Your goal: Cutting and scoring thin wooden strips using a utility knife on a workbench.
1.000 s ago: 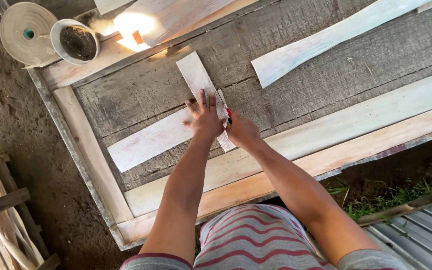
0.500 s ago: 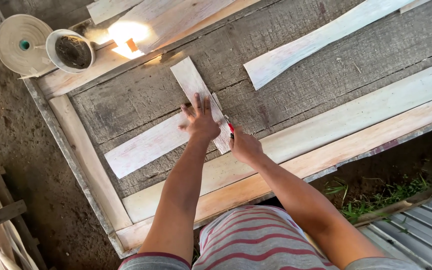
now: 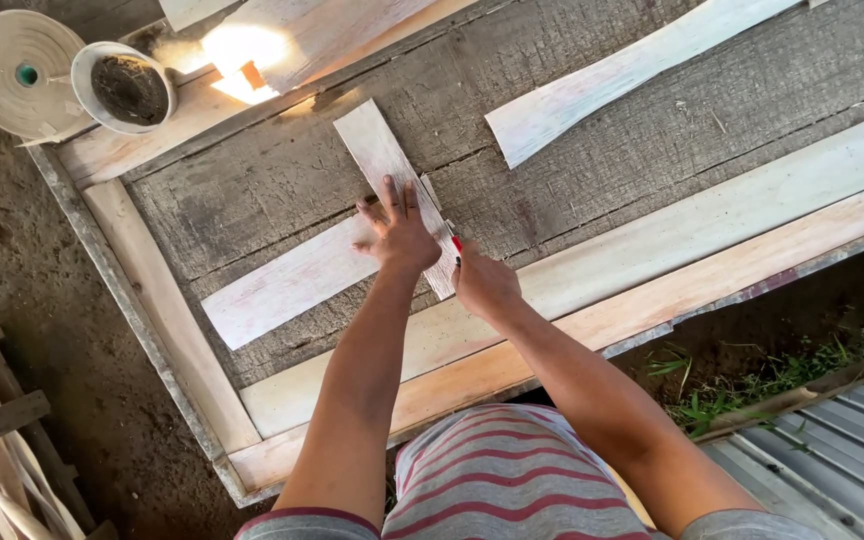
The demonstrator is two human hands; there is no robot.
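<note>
Head view, looking down on a rough grey plank bench (image 3: pixel 252 210) with pale boards framing its edges. Left hand (image 3: pixel 399 232) lies flat, fingers spread wide, pressing down where two thin pale veneer strips cross near the bench centre: the upper strip (image 3: pixel 377 150) runs from the hand toward the far edge, the lower strip (image 3: pixel 282 285) runs out toward the left edge. Right hand (image 3: pixel 482 283) is just right of the left, fingers curled tight around a small red-tipped tool (image 3: pixel 456 243); tool type cannot be told, only its tip shows, touching or very near the upper strip's right edge. A third strip (image 3: pixel 612 80) lies well apart near the far right corner. At the far left corner, off the planks: a white tape roll (image 3: pixel 14 72) and, touching it, a white bowl (image 3: pixel 128 88) with dark contents; a bright sun patch (image 3: pixel 242 50) beside them. Risks, as judged: left fingertips sit close to the tool tip, so a slip along the strip edge could catch them. Strips look thin; uneven pressure on the rough planks could split one or let it skid, throwing the crossing out of line. Glare at the far edge may hide fine marks.
</note>
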